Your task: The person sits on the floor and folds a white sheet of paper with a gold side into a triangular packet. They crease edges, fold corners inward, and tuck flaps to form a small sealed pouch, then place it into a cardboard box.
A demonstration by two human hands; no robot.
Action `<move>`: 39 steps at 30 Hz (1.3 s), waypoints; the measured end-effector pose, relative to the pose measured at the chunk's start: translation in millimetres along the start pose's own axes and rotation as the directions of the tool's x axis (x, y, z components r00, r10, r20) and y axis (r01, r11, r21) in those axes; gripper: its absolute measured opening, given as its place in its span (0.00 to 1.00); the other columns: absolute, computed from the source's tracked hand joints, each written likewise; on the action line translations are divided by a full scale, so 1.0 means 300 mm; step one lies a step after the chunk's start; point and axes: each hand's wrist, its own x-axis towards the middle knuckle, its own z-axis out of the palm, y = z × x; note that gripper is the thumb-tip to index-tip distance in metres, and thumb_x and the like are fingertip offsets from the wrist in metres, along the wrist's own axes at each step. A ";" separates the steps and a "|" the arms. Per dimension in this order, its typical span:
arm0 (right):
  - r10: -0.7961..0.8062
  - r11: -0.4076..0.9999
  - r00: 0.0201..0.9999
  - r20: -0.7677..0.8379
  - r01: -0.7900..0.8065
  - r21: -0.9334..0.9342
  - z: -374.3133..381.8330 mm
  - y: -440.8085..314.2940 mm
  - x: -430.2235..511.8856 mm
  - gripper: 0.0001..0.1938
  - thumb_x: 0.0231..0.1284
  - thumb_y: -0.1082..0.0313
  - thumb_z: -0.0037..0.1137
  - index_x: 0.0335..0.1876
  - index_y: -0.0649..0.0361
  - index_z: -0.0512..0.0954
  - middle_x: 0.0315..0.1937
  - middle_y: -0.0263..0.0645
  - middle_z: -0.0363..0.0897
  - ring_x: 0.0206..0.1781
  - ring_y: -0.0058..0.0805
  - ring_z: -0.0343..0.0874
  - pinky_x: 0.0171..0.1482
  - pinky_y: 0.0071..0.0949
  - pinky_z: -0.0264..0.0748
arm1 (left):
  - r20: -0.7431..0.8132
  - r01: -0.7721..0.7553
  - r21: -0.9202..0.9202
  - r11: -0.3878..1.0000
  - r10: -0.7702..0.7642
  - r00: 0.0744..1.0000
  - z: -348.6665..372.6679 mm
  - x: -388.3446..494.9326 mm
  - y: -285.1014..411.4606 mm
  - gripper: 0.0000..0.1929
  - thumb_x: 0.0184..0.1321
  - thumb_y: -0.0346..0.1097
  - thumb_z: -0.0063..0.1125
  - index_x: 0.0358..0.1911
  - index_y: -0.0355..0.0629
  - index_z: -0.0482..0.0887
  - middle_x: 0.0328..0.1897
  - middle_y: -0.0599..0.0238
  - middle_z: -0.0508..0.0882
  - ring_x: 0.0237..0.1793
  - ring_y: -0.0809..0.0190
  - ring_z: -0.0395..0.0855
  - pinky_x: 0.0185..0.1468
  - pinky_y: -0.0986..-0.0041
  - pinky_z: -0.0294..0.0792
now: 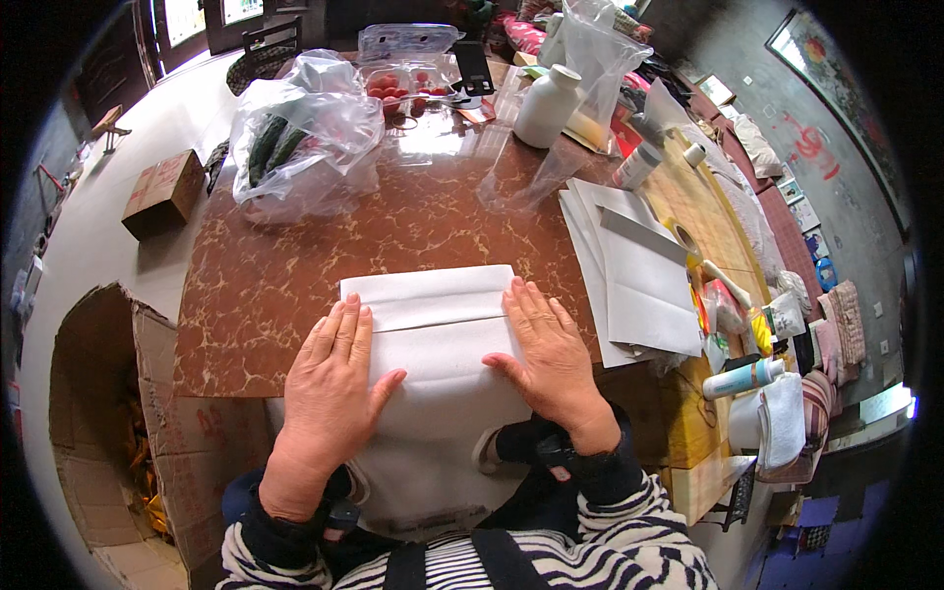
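Observation:
A white paper sheet (pixel 442 350) with a folded flap along its far end lies at the near edge of the brown marbled table (pixel 295 251). Flat on its left side rests my left hand (pixel 335 383), fingers extended and thumb pointing inward. My right hand (pixel 549 354) presses on the right side in the same way, fingertips near the flap's right end. Neither hand is closed around anything. To the right, a stack of similar folded white papers (pixel 641 280) overhangs the table's right edge.
A plastic bag of cucumbers (pixel 302 133), a clear box of red fruit (pixel 391 85), a white bottle (pixel 547 107) and a clear plastic bag (pixel 608 51) stand farther back. An open cardboard box (pixel 169 420) is at lower left. Tape (pixel 686 240) and a tube (pixel 741 378) lie right.

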 end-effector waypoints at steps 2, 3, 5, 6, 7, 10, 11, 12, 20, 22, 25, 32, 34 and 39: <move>-0.040 0.998 0.999 -0.011 0.040 -0.048 0.001 0.020 -0.009 0.47 0.73 0.25 0.37 0.80 0.61 0.66 0.82 0.47 0.62 0.86 0.43 0.57 0.84 0.44 0.51 | 0.010 0.000 0.021 1.000 0.000 1.000 0.003 -0.006 -0.008 0.39 0.77 0.60 0.49 0.78 0.34 0.67 0.85 0.45 0.62 0.85 0.48 0.58 0.86 0.60 0.48; -0.062 0.996 0.998 -0.033 0.059 -0.071 0.001 0.028 -0.015 0.47 0.73 0.25 0.37 0.80 0.60 0.66 0.82 0.46 0.63 0.86 0.43 0.57 0.84 0.45 0.51 | 0.003 -0.012 0.022 1.000 0.012 1.000 0.003 -0.011 -0.011 0.38 0.77 0.61 0.48 0.78 0.36 0.68 0.85 0.45 0.62 0.85 0.48 0.58 0.86 0.59 0.47; -0.059 0.995 0.998 -0.026 0.057 -0.077 -0.004 0.044 -0.018 0.46 0.73 0.25 0.37 0.80 0.59 0.67 0.82 0.46 0.63 0.85 0.44 0.57 0.84 0.45 0.51 | 0.016 -0.012 0.022 1.000 0.012 1.000 0.002 -0.016 -0.018 0.37 0.78 0.63 0.45 0.78 0.42 0.69 0.86 0.46 0.62 0.85 0.49 0.58 0.87 0.58 0.46; -0.054 0.994 0.998 -0.027 0.051 -0.094 -0.011 0.050 -0.019 0.46 0.73 0.25 0.38 0.80 0.59 0.67 0.82 0.45 0.64 0.85 0.44 0.57 0.84 0.45 0.51 | -0.015 -0.031 0.030 0.999 0.031 0.999 0.001 -0.019 -0.021 0.37 0.77 0.63 0.45 0.78 0.44 0.70 0.85 0.45 0.63 0.84 0.49 0.59 0.86 0.58 0.47; -0.043 0.994 0.999 -0.012 0.041 -0.105 -0.021 0.053 -0.019 0.46 0.72 0.25 0.38 0.80 0.59 0.67 0.82 0.45 0.64 0.85 0.45 0.57 0.84 0.45 0.52 | -0.031 -0.041 0.033 0.999 0.042 0.999 -0.001 -0.022 -0.025 0.36 0.77 0.64 0.45 0.78 0.46 0.71 0.84 0.45 0.64 0.84 0.48 0.60 0.86 0.58 0.47; -0.040 0.991 0.991 -0.127 0.023 -0.134 -0.045 0.020 -0.003 0.45 0.71 0.29 0.47 0.80 0.62 0.67 0.82 0.47 0.63 0.85 0.45 0.58 0.83 0.47 0.52 | -0.068 -0.053 0.051 0.997 0.057 0.996 -0.002 -0.026 -0.025 0.34 0.76 0.64 0.46 0.77 0.51 0.74 0.83 0.44 0.66 0.82 0.47 0.62 0.85 0.57 0.48; 0.004 0.992 0.990 -0.144 -0.022 -0.126 -0.053 -0.004 0.002 0.45 0.71 0.31 0.50 0.79 0.62 0.67 0.82 0.47 0.63 0.85 0.46 0.58 0.83 0.48 0.52 | -0.075 -0.058 0.057 0.997 0.063 0.995 0.000 -0.026 -0.022 0.34 0.76 0.64 0.47 0.76 0.52 0.75 0.83 0.44 0.66 0.82 0.47 0.63 0.85 0.56 0.49; -0.118 0.991 0.968 -0.221 0.101 -0.089 -0.048 -0.045 0.013 0.45 0.68 0.35 0.57 0.79 0.65 0.67 0.81 0.50 0.63 0.84 0.47 0.60 0.83 0.49 0.53 | -0.082 -0.056 0.053 0.997 0.060 0.995 0.002 -0.024 -0.019 0.33 0.76 0.64 0.47 0.76 0.53 0.76 0.83 0.44 0.66 0.82 0.47 0.63 0.85 0.56 0.49; -0.240 0.945 0.960 -0.144 0.265 0.192 0.066 -0.274 0.058 0.44 0.70 0.33 0.53 0.77 0.65 0.69 0.79 0.51 0.66 0.83 0.44 0.62 0.82 0.47 0.56 | -0.120 -0.070 -0.009 0.998 0.068 0.990 0.004 -0.017 -0.030 0.29 0.75 0.58 0.54 0.73 0.54 0.79 0.82 0.45 0.67 0.81 0.47 0.64 0.83 0.55 0.53; -0.200 0.970 0.975 -0.098 0.211 0.118 0.046 -0.199 0.033 0.43 0.71 0.32 0.52 0.77 0.65 0.69 0.79 0.51 0.67 0.83 0.43 0.63 0.82 0.46 0.56 | -0.110 -0.067 0.003 0.998 0.067 0.992 -0.004 -0.020 -0.032 0.29 0.75 0.58 0.54 0.73 0.54 0.79 0.82 0.47 0.68 0.81 0.48 0.64 0.84 0.55 0.52; -0.146 0.989 0.985 -0.096 0.144 -0.027 0.011 -0.084 -0.016 0.43 0.73 0.31 0.48 0.77 0.65 0.69 0.78 0.51 0.68 0.82 0.42 0.64 0.82 0.45 0.56 | -0.083 -0.043 0.000 0.999 0.043 0.996 -0.016 -0.023 -0.031 0.28 0.75 0.58 0.54 0.73 0.54 0.79 0.82 0.50 0.69 0.81 0.48 0.64 0.84 0.55 0.52; -0.185 0.983 0.982 -0.048 0.184 -0.027 -0.067 0.053 -0.120 0.47 0.67 0.30 0.57 0.81 0.59 0.64 0.82 0.48 0.62 0.85 0.45 0.59 0.83 0.47 0.55 | -0.069 -0.020 0.005 1.000 0.020 0.997 -0.041 -0.031 -0.048 0.28 0.78 0.59 0.50 0.72 0.55 0.80 0.82 0.54 0.70 0.81 0.47 0.64 0.84 0.56 0.53; -0.288 0.952 0.957 -0.015 0.288 0.098 -0.074 0.061 -0.158 0.49 0.61 0.39 0.70 0.84 0.50 0.60 0.85 0.44 0.57 0.86 0.46 0.55 0.84 0.47 0.55 | -0.083 -0.022 0.001 1.000 0.022 0.996 -0.038 -0.029 -0.049 0.27 0.78 0.58 0.49 0.72 0.55 0.80 0.82 0.54 0.71 0.80 0.47 0.64 0.83 0.56 0.54; -0.425 0.905 0.904 -0.046 0.422 -0.061 -0.034 0.063 -0.174 0.37 0.63 0.74 0.63 0.79 0.42 0.67 0.81 0.39 0.64 0.83 0.41 0.61 0.82 0.44 0.63 | -0.113 -0.019 0.001 1.000 0.019 0.993 -0.027 -0.014 -0.052 0.26 0.79 0.56 0.49 0.72 0.54 0.81 0.81 0.53 0.71 0.79 0.47 0.66 0.83 0.57 0.54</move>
